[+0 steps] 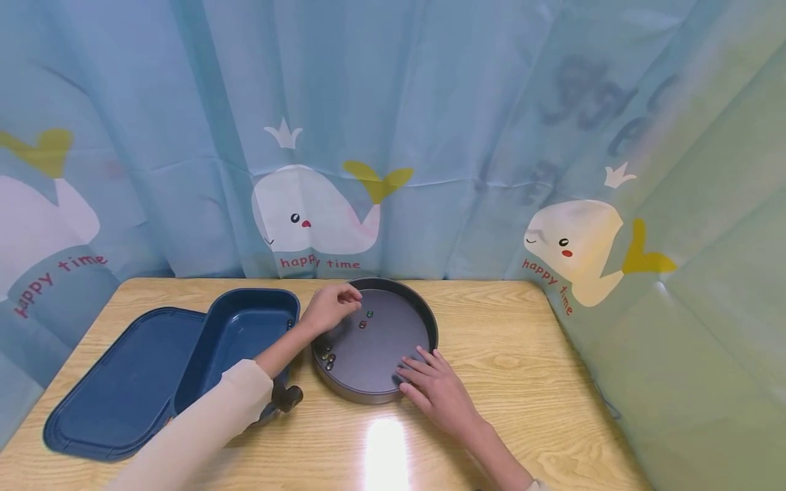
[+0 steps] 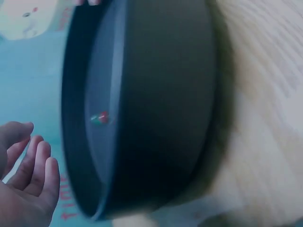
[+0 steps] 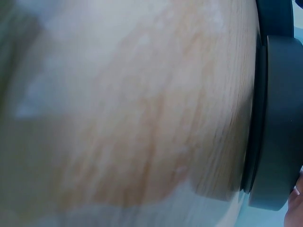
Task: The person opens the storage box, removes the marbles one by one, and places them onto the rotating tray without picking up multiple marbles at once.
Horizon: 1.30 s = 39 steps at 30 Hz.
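Note:
A round dark grey pan (image 1: 393,361) stands on the wooden table with several small glass marbles (image 1: 330,358) at its left wall. A green marble (image 1: 370,314) and a reddish one (image 1: 362,324) lie nearer its middle. Over the pan's far left rim hovers my left hand (image 1: 328,310), fingers loosely bent; in the left wrist view that hand (image 2: 31,179) shows nothing between thumb and fingers. My right hand (image 1: 439,392) rests at the near right rim with fingers spread and extended. The right wrist view catches the pan's outer wall (image 3: 279,123).
Left of the pan sits a deep blue rectangular container (image 1: 209,348), a few dark marbles (image 1: 290,324) at its right side, partly behind my left arm. A flat blue lid (image 1: 117,389) lies beyond it. A whale-printed curtain (image 1: 442,136) hangs behind the wooden table (image 1: 510,354).

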{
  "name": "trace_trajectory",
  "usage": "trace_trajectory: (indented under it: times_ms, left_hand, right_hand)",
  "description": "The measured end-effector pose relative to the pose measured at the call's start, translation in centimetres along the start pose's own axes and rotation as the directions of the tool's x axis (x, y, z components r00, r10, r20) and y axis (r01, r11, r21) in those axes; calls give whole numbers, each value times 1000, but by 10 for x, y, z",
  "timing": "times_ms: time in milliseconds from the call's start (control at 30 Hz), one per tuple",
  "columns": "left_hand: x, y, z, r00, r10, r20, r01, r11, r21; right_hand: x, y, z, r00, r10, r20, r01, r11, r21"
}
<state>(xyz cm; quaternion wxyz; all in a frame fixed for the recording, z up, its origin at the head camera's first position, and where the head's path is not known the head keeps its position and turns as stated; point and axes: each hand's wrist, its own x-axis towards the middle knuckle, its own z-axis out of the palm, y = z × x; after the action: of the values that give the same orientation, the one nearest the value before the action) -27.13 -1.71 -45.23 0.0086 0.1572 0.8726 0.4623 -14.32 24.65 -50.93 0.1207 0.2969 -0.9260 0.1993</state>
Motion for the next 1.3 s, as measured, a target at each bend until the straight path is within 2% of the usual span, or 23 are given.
trace_trajectory:
  times_ms: [200,400,600,667,767,867,1033,1167,1300]
  left_hand:
    - [-7,-2,-35,999,-27,-39,26,999,-25]
    - [-20,-24,-65,994,-55,-95,56,998,11]
    - [-37,-46,-82,981,-117,-153,125,991,44]
    - [-40,-52,-85,979,-130,-154,139,989,48]
    - [-41,-61,-87,980,-161,-116,168,984,57]
    - [-41,-71,-86,977,-209,-38,211,976,53]
    - [-41,-81,-83,959,-272,81,269,962,37]
    - [-39,-83,-79,958,-271,92,267,962,53]
    - [-36,-83,-75,966,-247,73,239,966,99]
  right_hand:
    - [0,0,0,1000,-14,-12,14,1000,2]
    - [-1,0,0,999,-20,-29,20,1000,-10]
    - [-1,0,0,999,-26,-34,26,999,-20]
    - [-1,0,-1,999,-25,-27,24,1000,-14]
    - [-1,0,-1,1000,-15,-10,15,1000,-3]
    - [-1,0,-1,1000,-7,4,7,1000,8]
    - [-1,1,0,1000,-14,1,14,1000,5]
    - [0,1,0,999,-26,-18,26,1000,-2]
    - [0,1,0,999,-28,-24,28,1000,5]
